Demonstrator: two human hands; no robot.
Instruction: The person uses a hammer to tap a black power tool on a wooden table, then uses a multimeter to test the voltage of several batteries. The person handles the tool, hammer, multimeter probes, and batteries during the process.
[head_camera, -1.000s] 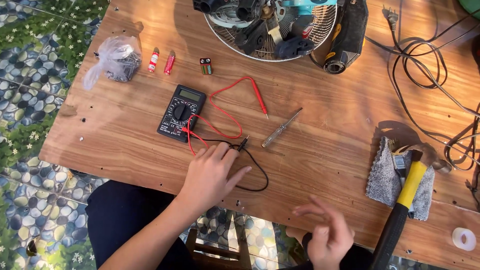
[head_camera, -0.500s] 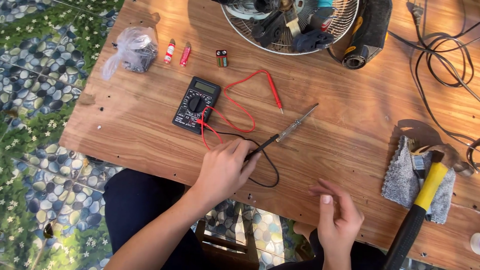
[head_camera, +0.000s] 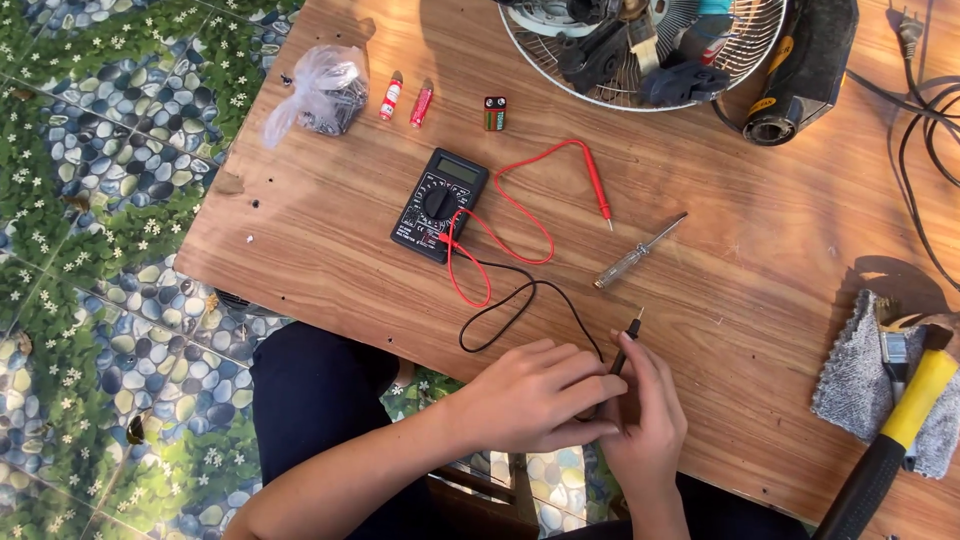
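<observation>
Head view: left hand (head_camera: 535, 395) and right hand (head_camera: 645, 420) together pinch the black probe (head_camera: 628, 337) near the multimeter (head_camera: 440, 204)

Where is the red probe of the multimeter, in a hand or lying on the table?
Lying on the table: the red probe rests untouched right of the multimeter.

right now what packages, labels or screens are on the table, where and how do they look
multimeter: table middle, black, grey rectangular screen on top.
plastic bag: far left, clear, crumpled, dark small parts inside.
small battery: right of the tubes, upright block, dark label with green and red.
two small tubes: beside the bag, red and white labels.
</observation>
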